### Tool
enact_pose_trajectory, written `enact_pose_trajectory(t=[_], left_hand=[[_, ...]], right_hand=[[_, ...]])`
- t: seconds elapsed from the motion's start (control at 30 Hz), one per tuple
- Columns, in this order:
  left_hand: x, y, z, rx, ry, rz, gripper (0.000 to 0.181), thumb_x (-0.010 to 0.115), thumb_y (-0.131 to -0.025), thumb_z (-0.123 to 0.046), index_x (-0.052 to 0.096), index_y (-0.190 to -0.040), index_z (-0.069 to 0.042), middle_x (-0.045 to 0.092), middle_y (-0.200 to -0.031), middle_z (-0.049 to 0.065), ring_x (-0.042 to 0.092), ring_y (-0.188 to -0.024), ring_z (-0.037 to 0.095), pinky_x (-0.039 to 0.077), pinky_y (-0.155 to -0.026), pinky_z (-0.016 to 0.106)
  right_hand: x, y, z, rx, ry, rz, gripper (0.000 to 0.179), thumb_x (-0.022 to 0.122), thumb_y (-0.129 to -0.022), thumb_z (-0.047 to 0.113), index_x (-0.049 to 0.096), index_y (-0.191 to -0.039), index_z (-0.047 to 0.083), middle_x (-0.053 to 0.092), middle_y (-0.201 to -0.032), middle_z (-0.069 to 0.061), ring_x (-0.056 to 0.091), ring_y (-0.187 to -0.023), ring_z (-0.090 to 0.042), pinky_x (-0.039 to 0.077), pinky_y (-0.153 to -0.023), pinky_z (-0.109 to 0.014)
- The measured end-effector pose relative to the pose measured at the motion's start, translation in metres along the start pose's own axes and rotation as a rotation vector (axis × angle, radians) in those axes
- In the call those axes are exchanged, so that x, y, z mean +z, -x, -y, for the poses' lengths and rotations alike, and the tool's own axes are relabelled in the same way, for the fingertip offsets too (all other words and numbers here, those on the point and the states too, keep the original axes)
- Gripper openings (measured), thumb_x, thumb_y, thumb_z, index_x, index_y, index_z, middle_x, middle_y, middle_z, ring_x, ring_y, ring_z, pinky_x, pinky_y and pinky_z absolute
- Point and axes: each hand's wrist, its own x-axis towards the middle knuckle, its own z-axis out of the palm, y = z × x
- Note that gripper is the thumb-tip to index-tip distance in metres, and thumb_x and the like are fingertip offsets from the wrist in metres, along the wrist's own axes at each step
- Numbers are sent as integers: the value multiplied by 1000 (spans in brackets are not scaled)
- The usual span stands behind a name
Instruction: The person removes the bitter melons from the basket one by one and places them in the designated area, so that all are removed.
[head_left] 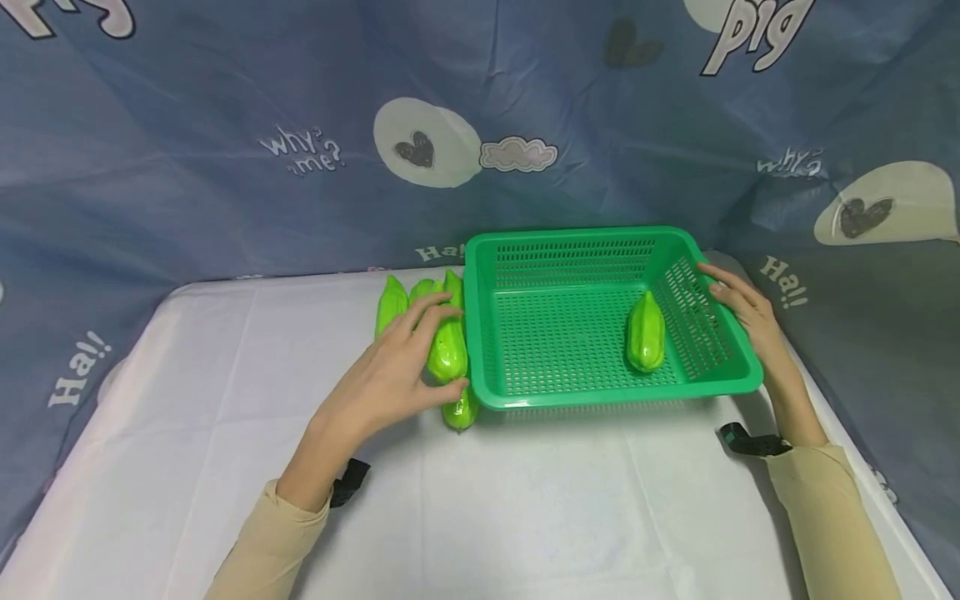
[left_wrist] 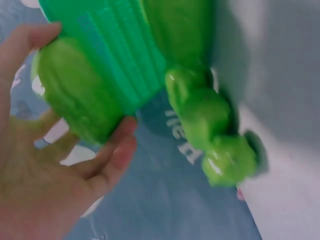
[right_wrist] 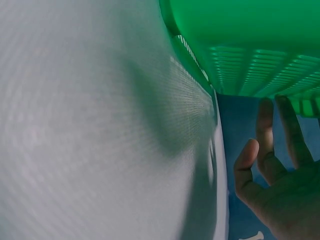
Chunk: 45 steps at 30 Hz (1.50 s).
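Fingers of the left hand (head_left: 390, 367), well parted, gripped a green gourd (head_left: 447, 352) end to end, its long axis running near to far. To their right, a green basket (head_left: 600, 397) contained a second gourd (head_left: 646, 335), narrow end pointing far; extended fingers of the right hand (head_left: 752, 315) touched the basket's rim.

basket (head_left: 562, 342) green | gourds (head_left: 646, 333) lime | tablecloth (head_left: 525, 500) white | backdrop (head_left: 300, 217) blue — hearts (head_left: 416, 150), lettering (head_left: 69, 390)
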Motion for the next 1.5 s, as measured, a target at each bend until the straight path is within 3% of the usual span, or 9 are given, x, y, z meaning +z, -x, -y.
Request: enact_pose_trajectory(t=[0.1,0.2,0.33,0.63,0.83,1.07,1.33,1.5], left_hand=[[0,9,8,-6,-99,14,85,90,-81,-46,54,-153,-20,40,-171,5,56,-145,40,49,-118,61],[1,17,13,-4,-190,-5,85,95,-75,-52,62,-147,-22,49,-165,7,67,-130,40,55,-105,57],[3,24,18,-15,-227,0,89,98,-69,-56,64,-144,-22,55,-159,8,72,-116,38,58,-95,55],[9,31,23,-50,-211,139,82,100,-69,-51,69,-139,-21,59,-158,6,72,-123,40,59,-98,60],[11,36,24,-68,-192,202,81,99,-70,-49,69,-140,-22,56,-162,7,73,-118,40,58,-99,59],[12,38,26,-96,-120,268,85,99,-74,-44,63,-148,-18,49,-167,8,64,-139,38,55,-109,64],[14,37,29,-114,-95,287,95,97,-76,-43,54,-157,-16,44,-171,12,57,-146,42,52,-112,67],[7,38,30,-123,-79,273,98,97,-78,-44,50,-159,-18,39,-173,11,63,-139,41,50,-113,69]], right_hand=[[0,0,0,4,-20,6,46,55,-113,26,55,-159,23,62,-132,15,69,-91,0,58,-70,-14],[-1,0,-1,12,-27,6,46,55,-113,26,55,-159,24,62,-131,14,69,-89,0,58,-69,-14],[-2,0,-1,8,-12,2,46,55,-113,27,55,-159,24,62,-131,16,69,-91,0,58,-70,-14],[1,-1,0,-1,44,0,47,54,-114,29,53,-161,23,60,-135,19,68,-100,1,57,-75,-12],[0,0,1,-5,54,-9,47,54,-114,29,53,-160,23,60,-135,19,67,-100,1,57,-75,-12],[0,-1,0,8,-24,6,46,54,-114,27,55,-159,24,63,-130,15,69,-91,0,58,-70,-14],[2,-1,0,4,-67,7,45,54,-114,25,56,-158,23,66,-126,11,70,-83,0,58,-65,-16],[1,-1,0,7,-52,6,45,54,-114,25,55,-159,23,64,-129,13,70,-87,0,58,-68,-15]])
